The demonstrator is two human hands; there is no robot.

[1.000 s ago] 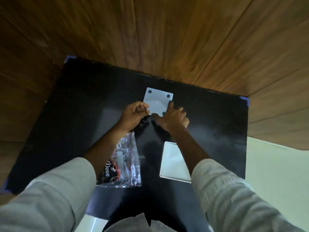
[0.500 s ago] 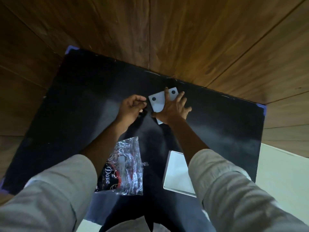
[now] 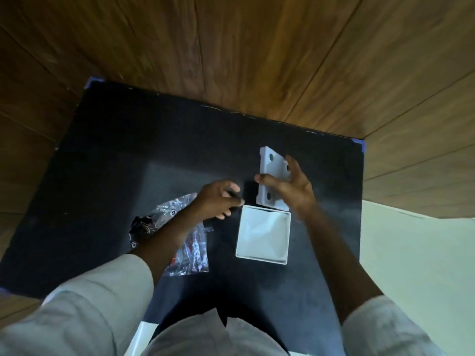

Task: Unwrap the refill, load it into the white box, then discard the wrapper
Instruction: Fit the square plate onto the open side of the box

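My right hand (image 3: 290, 190) grips a white square plate with dark round holes (image 3: 272, 173), lifted and tilted just beyond the open white box (image 3: 263, 237). The box lies on the black mat with its hollow side up. My left hand (image 3: 221, 197) is curled next to the plate, fingers closed around a small dark object that I cannot identify. A crumpled clear plastic wrapper (image 3: 180, 227) with dark print lies under my left forearm, partly hidden by it.
The black mat (image 3: 128, 163) sits on a wooden floor (image 3: 231, 47), with blue tape at its corners. A pale floor area (image 3: 416, 265) lies to the right. My light sleeves fill the bottom of the view.
My right hand has picked the white plate up off the mat and brought it nearer, next to the white box. My left hand has drawn back with it. The camera has shifted.
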